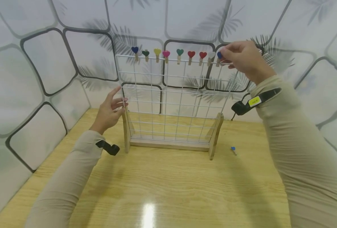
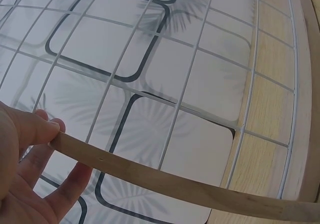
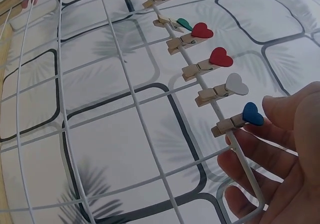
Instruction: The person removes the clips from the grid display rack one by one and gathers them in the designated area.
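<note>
A white wire grid rack (image 1: 172,103) stands upright in a wooden base, with several heart-topped mini clothespins along its top wire. My left hand (image 1: 107,112) grips the upper end of its left wooden side piece (image 2: 150,176), thumb on one side and fingers on the other. At the top right corner, my right hand (image 1: 243,60) is beside the last clothespin, which has a blue heart (image 3: 253,115) and sits clipped on the wire. In the right wrist view the thumb stands slightly apart from that heart, while the other fingers (image 3: 260,151) extend behind the wire.
One loose clothespin with a blue heart (image 1: 233,150) lies on the wooden table (image 1: 168,183), right of the rack. A patterned backdrop (image 1: 80,53) rises behind and at the sides. On the wire, a white-heart clothespin (image 3: 235,85) is next to the last blue one.
</note>
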Available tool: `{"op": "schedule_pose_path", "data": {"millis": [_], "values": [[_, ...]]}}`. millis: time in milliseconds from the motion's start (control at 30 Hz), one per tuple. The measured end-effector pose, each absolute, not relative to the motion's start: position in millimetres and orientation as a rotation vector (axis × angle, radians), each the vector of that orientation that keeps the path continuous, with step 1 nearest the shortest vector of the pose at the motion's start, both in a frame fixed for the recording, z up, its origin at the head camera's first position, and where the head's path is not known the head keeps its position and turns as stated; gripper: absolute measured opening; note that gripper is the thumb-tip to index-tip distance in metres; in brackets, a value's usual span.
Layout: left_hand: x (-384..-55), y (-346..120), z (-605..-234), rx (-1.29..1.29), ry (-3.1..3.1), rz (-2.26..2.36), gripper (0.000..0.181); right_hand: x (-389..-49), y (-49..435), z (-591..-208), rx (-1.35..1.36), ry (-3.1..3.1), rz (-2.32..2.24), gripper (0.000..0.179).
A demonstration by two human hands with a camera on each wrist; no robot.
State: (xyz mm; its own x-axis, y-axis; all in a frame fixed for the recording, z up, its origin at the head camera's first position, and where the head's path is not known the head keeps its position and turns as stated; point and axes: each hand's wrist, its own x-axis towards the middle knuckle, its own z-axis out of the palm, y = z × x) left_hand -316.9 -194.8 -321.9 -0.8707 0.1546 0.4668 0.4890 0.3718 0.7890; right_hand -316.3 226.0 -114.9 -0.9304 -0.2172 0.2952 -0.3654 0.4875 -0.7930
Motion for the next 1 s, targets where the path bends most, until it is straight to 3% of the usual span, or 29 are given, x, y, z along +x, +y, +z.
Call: {"op": "schedule_pose_path", "data": {"millis": [367,667,1000], "values": [[-317,-194,-322,-0.574,-2.32,-1.504,0.082,-317,222,-115,0.431,-2.644,1.255,0.024],[-318,-195,-322,-0.571,-2.314,-1.498,0.081,-320,215,-117,0.404,-2.586,1.231,0.01],[-319,-196,-324,-0.588,-2.295,-1.503,0.081,-321,216,-120,0.413,-2.539,1.21,0.007]]}}
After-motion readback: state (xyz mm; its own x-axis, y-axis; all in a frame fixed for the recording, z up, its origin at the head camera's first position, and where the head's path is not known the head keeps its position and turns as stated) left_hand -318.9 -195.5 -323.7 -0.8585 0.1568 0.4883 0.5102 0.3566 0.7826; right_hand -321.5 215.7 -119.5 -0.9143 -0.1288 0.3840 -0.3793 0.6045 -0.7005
